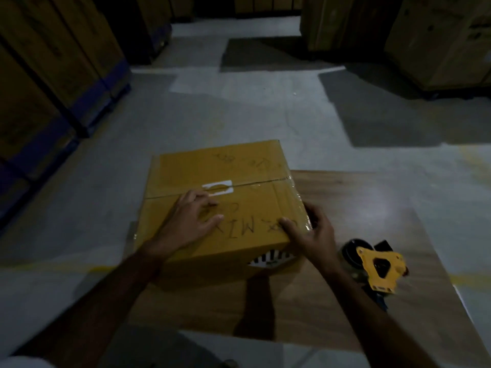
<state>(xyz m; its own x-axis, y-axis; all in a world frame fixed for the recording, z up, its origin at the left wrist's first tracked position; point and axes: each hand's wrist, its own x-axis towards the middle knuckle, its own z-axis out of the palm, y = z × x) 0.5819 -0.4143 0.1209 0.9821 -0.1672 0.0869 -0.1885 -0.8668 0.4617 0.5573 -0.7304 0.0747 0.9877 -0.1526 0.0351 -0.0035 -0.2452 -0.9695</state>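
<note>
The box (220, 166) sits on a cardboard sheet (345, 197), left hand (186, 221) spread flat on top, right hand (316, 235) gripping its near corner. A careless turn could knock the tape gun (380, 266) nearby.

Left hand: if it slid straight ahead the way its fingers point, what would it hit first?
The left hand lies flat on the cardboard box, fingers aimed away and rightward. Sliding on, it would most likely meet the white label on the box top first.
</note>
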